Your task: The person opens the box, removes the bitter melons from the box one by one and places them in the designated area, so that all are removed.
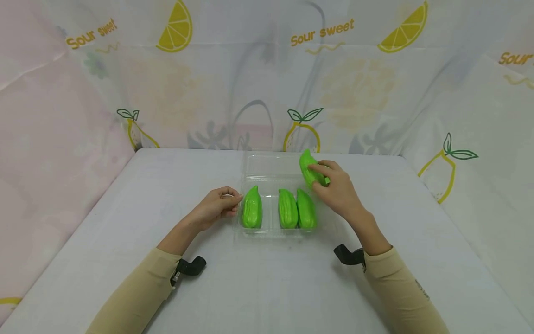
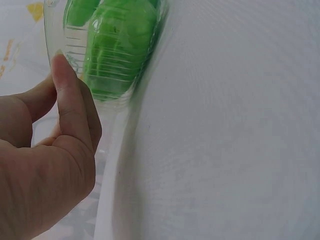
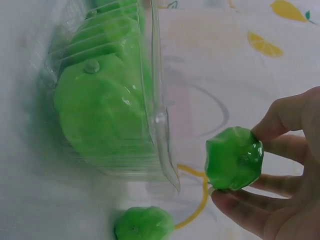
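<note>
A clear plastic clamshell box stands on the table, its lid folded back behind it. Inside it lie a green bitter melon at the left and two more, side by side, at the right. My left hand pinches the box's left rim between thumb and fingers, as the left wrist view shows too. Above the box's back right corner, my right hand holds another bitter melon by thumb and fingertips. Low in the right wrist view, one more bitter melon lies outside the box, mostly hidden by the hand in the head view.
A white cloth covers the table. Behind and at both sides hangs a lemon-printed curtain, meeting the table's back edge. Black camera mounts stick out from both sleeves.
</note>
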### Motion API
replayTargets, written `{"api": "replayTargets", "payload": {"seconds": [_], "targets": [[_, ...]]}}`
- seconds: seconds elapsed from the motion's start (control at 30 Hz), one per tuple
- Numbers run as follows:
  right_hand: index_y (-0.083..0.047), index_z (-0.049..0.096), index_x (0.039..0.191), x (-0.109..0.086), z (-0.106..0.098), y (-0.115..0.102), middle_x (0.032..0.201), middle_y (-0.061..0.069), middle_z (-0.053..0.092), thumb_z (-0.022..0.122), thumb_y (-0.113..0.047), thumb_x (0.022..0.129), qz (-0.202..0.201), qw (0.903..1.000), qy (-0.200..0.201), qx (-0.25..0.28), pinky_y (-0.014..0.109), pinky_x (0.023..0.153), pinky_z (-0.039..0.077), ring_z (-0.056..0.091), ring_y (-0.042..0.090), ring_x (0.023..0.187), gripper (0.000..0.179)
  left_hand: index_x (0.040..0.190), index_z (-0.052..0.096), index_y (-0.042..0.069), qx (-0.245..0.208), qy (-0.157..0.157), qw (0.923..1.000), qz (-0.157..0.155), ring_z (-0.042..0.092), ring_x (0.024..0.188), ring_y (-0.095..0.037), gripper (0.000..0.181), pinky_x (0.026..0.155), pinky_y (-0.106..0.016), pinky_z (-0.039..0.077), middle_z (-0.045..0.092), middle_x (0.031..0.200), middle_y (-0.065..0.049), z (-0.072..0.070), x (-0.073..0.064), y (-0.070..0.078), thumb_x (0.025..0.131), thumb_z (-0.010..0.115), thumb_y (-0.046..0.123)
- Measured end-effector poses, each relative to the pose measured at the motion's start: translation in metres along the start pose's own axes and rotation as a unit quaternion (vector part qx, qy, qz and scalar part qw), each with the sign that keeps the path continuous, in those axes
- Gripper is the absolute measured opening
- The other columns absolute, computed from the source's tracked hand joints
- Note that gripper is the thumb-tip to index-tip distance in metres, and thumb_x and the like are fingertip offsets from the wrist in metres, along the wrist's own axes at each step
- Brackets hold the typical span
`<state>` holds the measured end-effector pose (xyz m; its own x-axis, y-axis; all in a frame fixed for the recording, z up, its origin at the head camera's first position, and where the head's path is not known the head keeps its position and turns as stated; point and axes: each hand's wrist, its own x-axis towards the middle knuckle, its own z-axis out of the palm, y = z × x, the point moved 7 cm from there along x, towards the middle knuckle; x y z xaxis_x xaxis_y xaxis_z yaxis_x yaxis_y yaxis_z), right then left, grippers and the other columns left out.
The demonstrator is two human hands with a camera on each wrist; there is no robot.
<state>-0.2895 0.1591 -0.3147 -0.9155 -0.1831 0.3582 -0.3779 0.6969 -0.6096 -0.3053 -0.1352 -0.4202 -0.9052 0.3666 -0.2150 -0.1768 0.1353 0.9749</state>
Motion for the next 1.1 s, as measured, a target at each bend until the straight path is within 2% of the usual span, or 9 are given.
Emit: {"api": "replayTargets", "payload": {"seconds": [0.33, 0.6, 1.1], "targets": [[-0.006, 0.063, 0.132, 0.003, -0.010, 0.019, 0.142, 0.018, 0.052, 0.054, -0.009, 0.090, 0.024, 0.9996, 0.012, -0.014, 0.047, 0.088, 0.053, 0.056, 0.035, 0.120, 0.044, 0.111, 0.051, 0.003, -0.002, -0.001, 1.0000, 0.000, 0.058, 0.063, -0.003, 0.018, 0.061, -0.015, 0.054, 0.058, 0.075, 0.003, 0.000, 0.000, 0.000, 0.102, 0.057, 0.017], [-0.007, 0.061, 0.135, 0.004, -0.016, 0.037, 0.144, 0.019, 0.049, 0.052, -0.009, 0.090, 0.047, 0.9987, 0.011, -0.018, 0.042, 0.081, 0.047, 0.056, 0.036, 0.114, 0.046, 0.110, 0.051, 0.003, -0.004, -0.001, 1.0000, 0.002, 0.058, 0.063, -0.003, 0.017, 0.061, -0.015, 0.054, 0.058, 0.075, 0.003, 0.000, 0.000, 0.000, 0.102, 0.057, 0.017], [-0.006, 0.058, 0.137, 0.003, -0.028, 0.060, 0.142, 0.020, 0.050, 0.051, -0.010, 0.088, 0.086, 0.9957, 0.013, -0.032, 0.044, 0.083, 0.046, 0.053, 0.037, 0.110, 0.050, 0.110, 0.050, 0.004, 0.003, 0.003, 1.0000, -0.002, 0.058, 0.064, -0.003, 0.018, 0.060, -0.014, 0.054, 0.057, 0.075, 0.003, -0.001, -0.001, 0.000, 0.102, 0.058, 0.018]]}}
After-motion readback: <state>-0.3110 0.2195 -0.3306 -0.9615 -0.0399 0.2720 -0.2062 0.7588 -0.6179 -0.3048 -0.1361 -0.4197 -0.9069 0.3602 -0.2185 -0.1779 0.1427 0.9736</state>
